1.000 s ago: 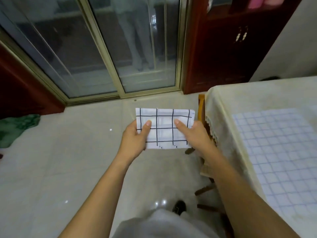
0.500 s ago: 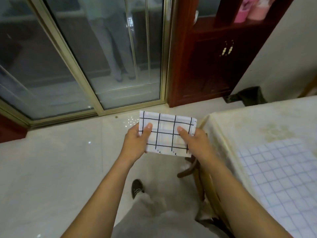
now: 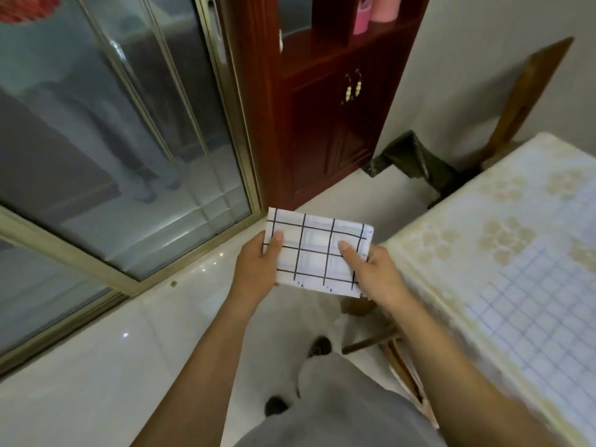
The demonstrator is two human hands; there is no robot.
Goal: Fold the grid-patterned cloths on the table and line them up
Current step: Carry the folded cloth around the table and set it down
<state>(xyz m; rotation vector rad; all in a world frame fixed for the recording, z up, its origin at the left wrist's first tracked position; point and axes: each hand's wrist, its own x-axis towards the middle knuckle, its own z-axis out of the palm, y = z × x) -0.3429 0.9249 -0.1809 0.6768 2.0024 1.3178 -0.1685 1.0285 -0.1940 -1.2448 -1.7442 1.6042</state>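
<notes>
Cloth (image 3: 317, 256), white with black grid lines and folded to a small rectangle, is held in the air over the floor (image 3: 96, 382), just left of the table (image 3: 467, 221) corner and not touching it. My left hand (image 3: 256, 269) pinches its left short edge and my right hand (image 3: 374, 272) its lower right corner, each with the thumb on top and the fingers hidden beneath.

Compared with half a second ago, the grip is unchanged. The cloth now tilts a little more, right side lower. The view has swung right: more of the table shows, and a wooden chair back (image 3: 522, 101) has come into view behind its far end.

Edges: the table's long near edge runs diagonally from beside my right hand down to the lower right. A light-blue checked cloth (image 3: 541, 317) lies spread flat on the table, set back from that edge, with bare flowered table cover between it and the corner. A second wooden chair (image 3: 371, 343) stands below my right wrist against the table. To the left, open tiled floor reaches the sliding glass door (image 3: 129, 156); ahead stands a dark red cabinet (image 3: 322, 124).
</notes>
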